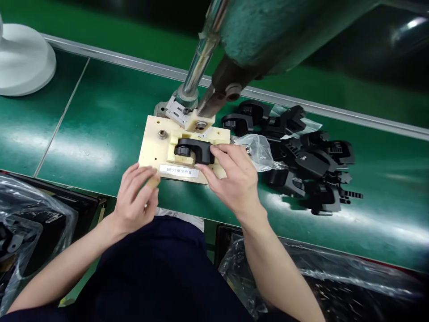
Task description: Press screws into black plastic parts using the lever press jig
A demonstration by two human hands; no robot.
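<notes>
A black curved plastic part (197, 150) lies in the raised cream nest of a fixture plate (147, 145). My right hand (234, 176) grips its right end, thumb at the near side and fingertips on the far side. To the left and nearer to me, my left hand (137, 197) hovers off the fixture's front left corner. Its fingers are loosely curled and apart, slightly blurred, with a yellowish covering on one fingertip; I see no object in it. Just behind the part, a cream press block (201, 123) with a bolt hangs from the machine.
The green press head (268, 31) and its steel column (201, 58) rise behind the fixture. Several black parts (311, 161) and a clear plastic bag (258, 152) lie to the right. A white round base (27, 58) stands far left. Plastic-lined bins (43, 219) flank my lap.
</notes>
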